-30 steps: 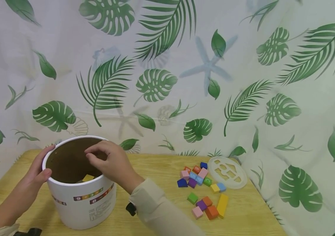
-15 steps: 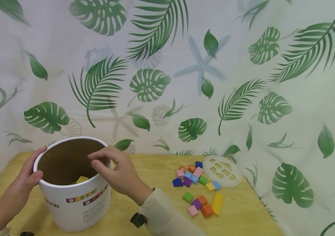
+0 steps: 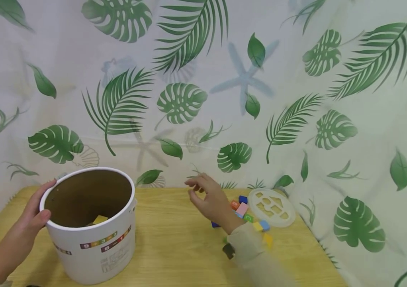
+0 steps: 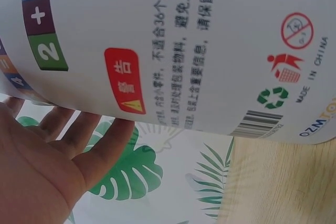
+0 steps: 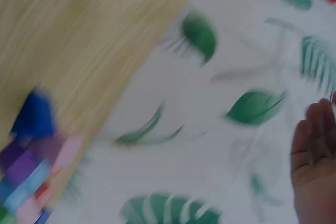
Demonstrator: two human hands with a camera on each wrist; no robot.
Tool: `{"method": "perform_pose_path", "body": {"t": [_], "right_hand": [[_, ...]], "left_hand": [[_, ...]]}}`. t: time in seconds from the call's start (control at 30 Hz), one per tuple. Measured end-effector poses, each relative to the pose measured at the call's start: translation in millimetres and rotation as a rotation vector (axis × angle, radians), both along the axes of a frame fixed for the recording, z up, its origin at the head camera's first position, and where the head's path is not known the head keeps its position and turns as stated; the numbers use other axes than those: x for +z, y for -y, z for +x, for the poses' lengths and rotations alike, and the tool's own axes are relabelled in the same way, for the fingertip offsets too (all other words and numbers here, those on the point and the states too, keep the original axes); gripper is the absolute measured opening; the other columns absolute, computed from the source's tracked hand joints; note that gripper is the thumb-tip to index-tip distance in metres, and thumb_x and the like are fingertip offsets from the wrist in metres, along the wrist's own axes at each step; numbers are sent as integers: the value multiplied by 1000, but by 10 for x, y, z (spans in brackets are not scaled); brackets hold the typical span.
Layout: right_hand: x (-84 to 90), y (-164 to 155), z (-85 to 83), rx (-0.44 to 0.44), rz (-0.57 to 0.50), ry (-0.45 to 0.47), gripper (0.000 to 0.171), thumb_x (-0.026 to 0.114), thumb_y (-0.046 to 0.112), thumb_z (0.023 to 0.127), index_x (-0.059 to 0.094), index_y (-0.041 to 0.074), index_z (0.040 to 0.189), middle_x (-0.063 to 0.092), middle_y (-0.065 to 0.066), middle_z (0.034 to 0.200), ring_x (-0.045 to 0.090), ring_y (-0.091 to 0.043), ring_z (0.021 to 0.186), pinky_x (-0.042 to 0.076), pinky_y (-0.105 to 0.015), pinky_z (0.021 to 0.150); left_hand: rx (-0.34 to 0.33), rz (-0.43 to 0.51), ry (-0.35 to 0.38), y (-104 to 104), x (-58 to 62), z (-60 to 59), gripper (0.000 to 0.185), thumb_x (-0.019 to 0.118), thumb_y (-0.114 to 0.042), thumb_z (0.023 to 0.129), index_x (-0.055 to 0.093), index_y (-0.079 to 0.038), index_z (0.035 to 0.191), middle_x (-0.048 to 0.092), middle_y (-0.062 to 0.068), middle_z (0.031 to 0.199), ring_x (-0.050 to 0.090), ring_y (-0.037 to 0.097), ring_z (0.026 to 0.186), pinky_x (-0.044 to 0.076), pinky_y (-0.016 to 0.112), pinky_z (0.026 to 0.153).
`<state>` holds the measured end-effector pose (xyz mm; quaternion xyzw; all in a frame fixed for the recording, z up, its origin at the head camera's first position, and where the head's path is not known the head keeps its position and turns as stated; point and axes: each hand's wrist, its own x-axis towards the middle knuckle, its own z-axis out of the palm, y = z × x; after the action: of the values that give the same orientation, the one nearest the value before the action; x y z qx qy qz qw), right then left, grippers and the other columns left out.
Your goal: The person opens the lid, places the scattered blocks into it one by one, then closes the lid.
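Observation:
A white bucket (image 3: pixel 92 255) with printed number strips stands on the left of the table, its top uncovered. Inside it a yellow block (image 3: pixel 100 219) shows near the bottom. My left hand (image 3: pixel 28 223) grips the bucket's rim on the left side, thumb over the front; in the left wrist view its fingers (image 4: pixel 107 145) lie against the printed wall. My right hand (image 3: pixel 208 199) hovers over the table right of the bucket with loosely bent fingers and nothing in them. It partly hides the pile of coloured blocks (image 3: pixel 242 209) behind it.
A translucent lid (image 3: pixel 287 209) with shaped cut-outs lies at the back right of the wooden table (image 3: pixel 167 255). Behind the table hangs a leaf-patterned cloth (image 3: pixel 189 48). More blocks, including a yellow one (image 3: pixel 267 240), are largely covered by the right forearm.
My right hand has left the bucket's mouth and moved right towards the blocks. The left hand keeps its grip on the rim. The head view has shifted slightly.

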<state>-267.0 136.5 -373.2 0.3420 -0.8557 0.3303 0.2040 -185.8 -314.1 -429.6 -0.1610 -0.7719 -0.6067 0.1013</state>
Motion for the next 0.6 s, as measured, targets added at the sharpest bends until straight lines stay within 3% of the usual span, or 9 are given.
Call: {"method": "perform_pose_path", "body": {"t": [0.17,0.27,0.43,0.6], "right_hand": [[-209,-645,-178,-304,271,184,21,71,13,96,72,9,117,67,-6,110,65,-24,99,55,-44,84],[-384,-961,-241,-421,445,257,19,73,16,92,73,8,109,68,-5,102,64,-23,93,55,-44,81],[-593,-1256,-266,-499,634,310,12,75,16,84,68,10,92,63,-5,88,60,-24,81,51,-46,73],[-672,-1335,-246,-513,738,265,20,80,14,81,61,9,83,58,-9,80,60,-31,76,50,-51,70]], "left_hand": [[24,-48,37,-12,4,12,56,26,-23,113,9,-39,164,17,-14,156,29,4,129,23,26,108],[31,-71,44,-9,0,22,57,25,-25,113,7,-39,165,15,-14,157,29,4,130,17,38,115],[5,-10,44,0,10,15,57,27,-25,112,10,-37,165,18,-10,157,28,7,131,24,27,106],[0,1,84,-1,29,16,57,28,-26,113,8,-40,164,14,-12,158,24,3,132,14,39,115]]}}
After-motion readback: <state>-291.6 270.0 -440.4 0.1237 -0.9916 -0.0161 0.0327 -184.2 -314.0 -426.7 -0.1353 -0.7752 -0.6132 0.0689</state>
